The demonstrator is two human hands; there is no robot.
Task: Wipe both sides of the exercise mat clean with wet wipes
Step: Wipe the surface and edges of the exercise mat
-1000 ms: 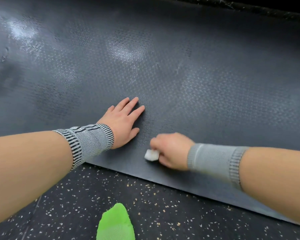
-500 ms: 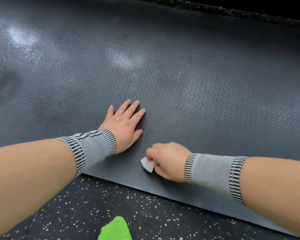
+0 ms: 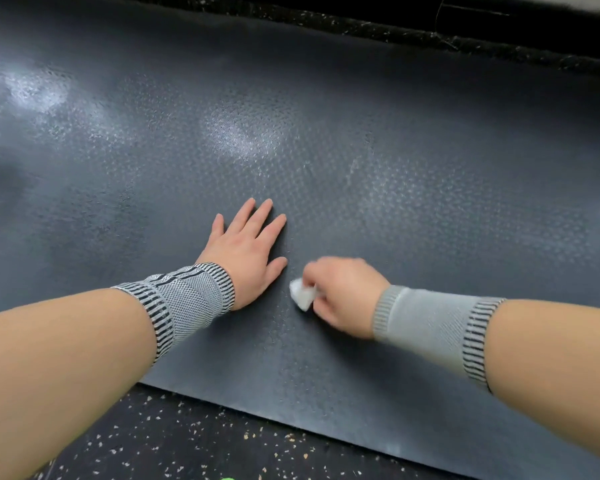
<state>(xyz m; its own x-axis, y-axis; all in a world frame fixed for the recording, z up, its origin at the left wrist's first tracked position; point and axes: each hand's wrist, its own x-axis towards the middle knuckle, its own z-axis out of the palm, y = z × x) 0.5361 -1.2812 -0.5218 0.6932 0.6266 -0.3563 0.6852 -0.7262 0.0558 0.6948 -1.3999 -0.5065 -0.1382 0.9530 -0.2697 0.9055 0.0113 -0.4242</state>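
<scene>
A dark grey textured exercise mat (image 3: 378, 140) lies flat on the floor and fills most of the view, with wet shiny patches at its upper left and centre. My left hand (image 3: 246, 249) presses flat on the mat, fingers straight and spread. Just to its right, my right hand (image 3: 342, 294) grips a small crumpled white wet wipe (image 3: 302, 294) and holds it against the mat. Both wrists wear grey knitted bands.
Black speckled rubber floor (image 3: 194, 441) runs along the mat's near edge. A strip of the same floor and a dark wall base (image 3: 465, 26) border the far edge. A sliver of something bright green (image 3: 227, 478) shows at the bottom edge.
My right hand has slid the wipe slightly away from the mat's near edge, farther onto the mat. The view has shifted forward, so the green object has almost dropped out of view. My left hand stays planted.
</scene>
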